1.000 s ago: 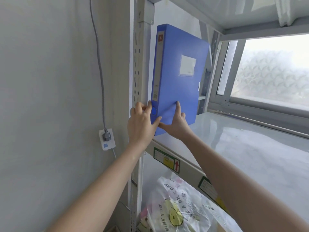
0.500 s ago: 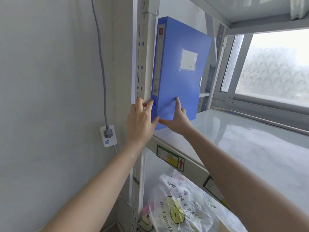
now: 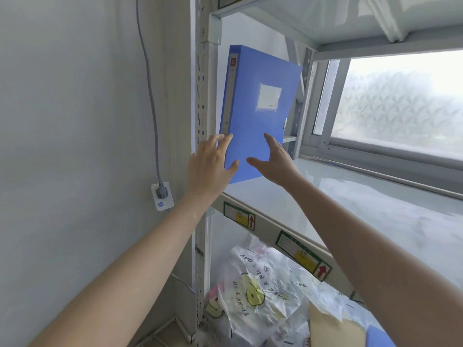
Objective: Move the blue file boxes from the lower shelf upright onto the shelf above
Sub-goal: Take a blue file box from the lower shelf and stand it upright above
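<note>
From the head view, I see 1 blue file box (image 3: 260,108) standing upright at the far left end of the upper shelf (image 3: 350,209), its spine toward me and close beside the shelf post (image 3: 201,96). It leans slightly, so I cannot tell whether its left side rests on the post or stands just clear.

My left hand (image 3: 209,169) is spread, fingers (image 3: 223,141) loose around the box's lower left corner; my right hand (image 3: 275,164) is spread too, palm facing the box's broad side. Neither hand is clenched on anything. Whether the fingertips touch the box I cannot tell.

I judge this box placed, or within a moment of being left alone. On the lower shelf, near the bottom right, a blue corner (image 3: 378,336) shows behind a printed plastic bag (image 3: 258,291); it may be another file box, though too little shows to be sure. If so, at least 1 box is left to lift. The rest of the upper shelf, toward the window (image 3: 400,108), is bare.
</note>
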